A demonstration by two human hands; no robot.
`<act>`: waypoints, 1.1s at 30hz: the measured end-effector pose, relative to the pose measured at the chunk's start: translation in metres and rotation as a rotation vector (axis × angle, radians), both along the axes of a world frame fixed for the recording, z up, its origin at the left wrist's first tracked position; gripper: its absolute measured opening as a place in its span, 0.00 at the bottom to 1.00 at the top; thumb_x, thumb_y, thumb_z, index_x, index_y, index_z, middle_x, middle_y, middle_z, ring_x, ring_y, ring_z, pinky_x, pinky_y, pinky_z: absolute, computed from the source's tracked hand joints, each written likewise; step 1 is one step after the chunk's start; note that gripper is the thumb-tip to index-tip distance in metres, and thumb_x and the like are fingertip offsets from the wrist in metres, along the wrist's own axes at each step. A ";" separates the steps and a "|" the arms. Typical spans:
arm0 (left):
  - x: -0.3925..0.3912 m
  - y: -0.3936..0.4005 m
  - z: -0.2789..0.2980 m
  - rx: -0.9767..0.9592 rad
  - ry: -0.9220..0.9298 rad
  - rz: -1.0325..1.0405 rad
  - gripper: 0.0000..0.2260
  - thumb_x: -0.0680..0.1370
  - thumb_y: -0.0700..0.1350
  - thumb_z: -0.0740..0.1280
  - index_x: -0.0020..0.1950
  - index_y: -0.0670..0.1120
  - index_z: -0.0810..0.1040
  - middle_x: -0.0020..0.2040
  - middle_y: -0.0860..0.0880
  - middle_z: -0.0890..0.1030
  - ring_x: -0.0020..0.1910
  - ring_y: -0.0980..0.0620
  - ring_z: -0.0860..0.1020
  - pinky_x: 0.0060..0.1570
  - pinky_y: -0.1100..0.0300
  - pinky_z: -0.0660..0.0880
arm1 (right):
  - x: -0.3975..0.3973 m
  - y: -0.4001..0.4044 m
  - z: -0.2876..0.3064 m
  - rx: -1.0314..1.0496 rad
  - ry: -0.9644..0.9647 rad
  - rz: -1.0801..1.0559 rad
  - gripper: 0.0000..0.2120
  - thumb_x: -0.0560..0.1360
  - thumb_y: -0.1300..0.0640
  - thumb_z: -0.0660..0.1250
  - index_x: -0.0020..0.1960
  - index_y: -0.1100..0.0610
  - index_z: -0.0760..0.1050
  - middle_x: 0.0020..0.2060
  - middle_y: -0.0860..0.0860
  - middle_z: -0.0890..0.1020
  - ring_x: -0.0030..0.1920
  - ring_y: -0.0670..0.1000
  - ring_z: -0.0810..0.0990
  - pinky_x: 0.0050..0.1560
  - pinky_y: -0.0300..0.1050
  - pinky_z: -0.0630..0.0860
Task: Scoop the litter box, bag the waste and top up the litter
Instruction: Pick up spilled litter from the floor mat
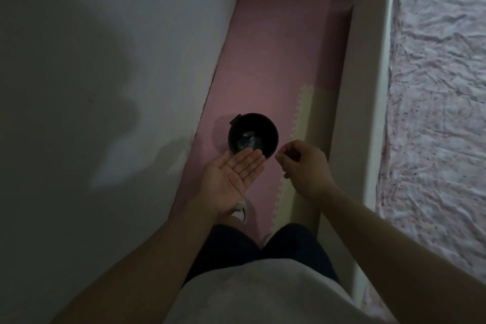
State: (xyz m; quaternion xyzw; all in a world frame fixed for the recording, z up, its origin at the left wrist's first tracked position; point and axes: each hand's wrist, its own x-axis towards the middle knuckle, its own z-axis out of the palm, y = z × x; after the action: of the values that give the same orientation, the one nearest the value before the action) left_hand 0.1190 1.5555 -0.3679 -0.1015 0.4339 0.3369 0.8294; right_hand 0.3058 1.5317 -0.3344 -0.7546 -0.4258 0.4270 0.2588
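A small round black bin (271,132) stands on the pink foam floor mat (276,55), with something pale and crumpled at its bottom. My left hand (232,179) is held palm up with straight fingers, its fingertips over the bin's near rim. My right hand (302,166) hovers just right of the bin with fingers curled and fingertips drawn together; whether it pinches anything is too dark to tell. No litter box, scoop or litter bag is in view.
A white wall (105,60) runs along the left of the narrow strip of floor. A white bed frame (373,113) with a wrinkled pink patterned sheet (436,113) borders the right. A cream mat tile (307,113) lies beside the frame. My feet stand below the bin.
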 end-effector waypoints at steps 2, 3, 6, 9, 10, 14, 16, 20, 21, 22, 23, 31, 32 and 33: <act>0.001 0.029 -0.015 -0.024 0.023 -0.016 0.23 0.86 0.49 0.54 0.65 0.32 0.75 0.64 0.33 0.79 0.65 0.36 0.78 0.62 0.42 0.77 | -0.003 0.027 -0.016 -0.029 -0.007 0.018 0.05 0.78 0.58 0.70 0.43 0.54 0.79 0.32 0.49 0.81 0.27 0.42 0.78 0.32 0.39 0.78; 0.001 0.043 -0.025 -0.047 0.030 -0.016 0.23 0.86 0.49 0.53 0.65 0.32 0.75 0.64 0.33 0.79 0.65 0.36 0.78 0.63 0.43 0.75 | -0.003 0.039 -0.026 -0.043 -0.010 0.015 0.05 0.78 0.58 0.70 0.43 0.53 0.78 0.32 0.49 0.81 0.28 0.44 0.79 0.33 0.40 0.78; 0.004 0.078 -0.065 -0.084 0.059 -0.040 0.23 0.86 0.50 0.52 0.67 0.33 0.74 0.65 0.34 0.79 0.66 0.37 0.77 0.68 0.44 0.70 | -0.001 0.069 -0.067 -0.075 -0.006 -0.016 0.07 0.77 0.57 0.71 0.41 0.49 0.77 0.33 0.48 0.82 0.31 0.48 0.81 0.37 0.47 0.82; 0.009 0.105 -0.120 -0.133 0.087 -0.060 0.22 0.86 0.48 0.53 0.68 0.32 0.74 0.66 0.34 0.78 0.66 0.36 0.77 0.70 0.44 0.69 | 0.003 0.088 -0.121 -0.102 0.009 -0.047 0.05 0.76 0.56 0.71 0.43 0.49 0.79 0.36 0.47 0.83 0.36 0.50 0.83 0.42 0.53 0.83; 0.011 0.113 -0.140 -0.143 0.095 -0.061 0.21 0.86 0.47 0.53 0.68 0.32 0.74 0.65 0.34 0.79 0.65 0.36 0.78 0.70 0.44 0.70 | 0.004 0.093 -0.140 -0.111 0.024 -0.065 0.04 0.77 0.57 0.70 0.44 0.49 0.79 0.37 0.47 0.83 0.37 0.49 0.83 0.43 0.54 0.83; 0.025 0.137 -0.224 -0.157 0.121 -0.032 0.21 0.86 0.47 0.54 0.68 0.33 0.74 0.65 0.35 0.79 0.65 0.37 0.78 0.67 0.44 0.73 | 0.004 0.111 -0.224 -0.103 0.031 -0.061 0.03 0.77 0.58 0.69 0.48 0.54 0.81 0.40 0.48 0.83 0.41 0.49 0.82 0.46 0.55 0.81; 0.035 0.147 -0.266 -0.165 0.122 -0.018 0.22 0.86 0.48 0.52 0.66 0.33 0.75 0.66 0.34 0.79 0.66 0.36 0.77 0.67 0.43 0.72 | 0.001 0.118 -0.262 -0.061 0.007 -0.025 0.05 0.78 0.58 0.68 0.49 0.56 0.82 0.41 0.50 0.83 0.41 0.49 0.80 0.46 0.51 0.79; 0.054 0.162 -0.342 -0.156 0.135 -0.003 0.22 0.86 0.49 0.52 0.63 0.34 0.77 0.64 0.35 0.80 0.64 0.37 0.77 0.60 0.43 0.78 | -0.009 0.122 -0.327 0.029 0.035 0.063 0.05 0.78 0.60 0.66 0.47 0.58 0.81 0.40 0.50 0.80 0.41 0.48 0.76 0.43 0.44 0.74; 0.058 0.165 -0.358 -0.153 0.129 0.016 0.22 0.86 0.49 0.52 0.62 0.33 0.77 0.62 0.34 0.80 0.63 0.36 0.78 0.59 0.43 0.79 | -0.012 0.122 -0.341 0.057 0.037 0.084 0.05 0.78 0.60 0.66 0.44 0.57 0.79 0.39 0.49 0.78 0.40 0.47 0.74 0.40 0.41 0.71; 0.061 0.167 -0.373 -0.148 0.124 0.037 0.22 0.85 0.49 0.52 0.61 0.33 0.77 0.61 0.33 0.81 0.62 0.35 0.78 0.60 0.42 0.78 | -0.015 0.121 -0.354 0.076 0.040 0.094 0.05 0.78 0.61 0.66 0.43 0.55 0.77 0.38 0.47 0.75 0.39 0.46 0.72 0.39 0.39 0.67; 0.063 0.169 -0.386 -0.145 0.119 0.047 0.22 0.85 0.49 0.53 0.61 0.32 0.77 0.61 0.33 0.81 0.62 0.35 0.78 0.62 0.41 0.77 | -0.018 0.120 -0.367 0.090 0.044 0.097 0.06 0.78 0.61 0.66 0.43 0.54 0.77 0.38 0.46 0.74 0.39 0.45 0.72 0.40 0.38 0.65; 0.070 0.168 -0.434 -0.136 0.116 0.053 0.23 0.85 0.50 0.53 0.60 0.32 0.77 0.59 0.34 0.82 0.60 0.36 0.79 0.61 0.43 0.74 | -0.021 0.122 -0.416 0.131 0.044 0.091 0.06 0.77 0.63 0.66 0.49 0.61 0.81 0.42 0.48 0.78 0.42 0.44 0.72 0.45 0.36 0.65; 0.070 0.167 -0.437 -0.146 0.123 0.050 0.23 0.85 0.50 0.52 0.60 0.33 0.77 0.60 0.34 0.82 0.60 0.36 0.79 0.61 0.43 0.74 | -0.022 0.124 -0.416 0.115 0.045 0.106 0.07 0.78 0.62 0.65 0.51 0.61 0.82 0.45 0.51 0.81 0.45 0.47 0.75 0.48 0.38 0.68; 0.071 0.165 -0.438 -0.147 0.129 0.053 0.22 0.86 0.50 0.52 0.61 0.33 0.76 0.60 0.34 0.81 0.60 0.36 0.78 0.61 0.43 0.73 | -0.025 0.126 -0.417 0.110 0.059 0.124 0.09 0.79 0.61 0.64 0.54 0.61 0.82 0.49 0.54 0.83 0.49 0.50 0.77 0.53 0.41 0.70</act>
State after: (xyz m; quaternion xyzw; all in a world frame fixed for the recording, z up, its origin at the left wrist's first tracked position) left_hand 0.1897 1.7209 -0.8060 -0.1518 0.5071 0.3317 0.7809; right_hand 0.2813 1.6577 -0.7519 -0.6983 -0.4867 0.4405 0.2854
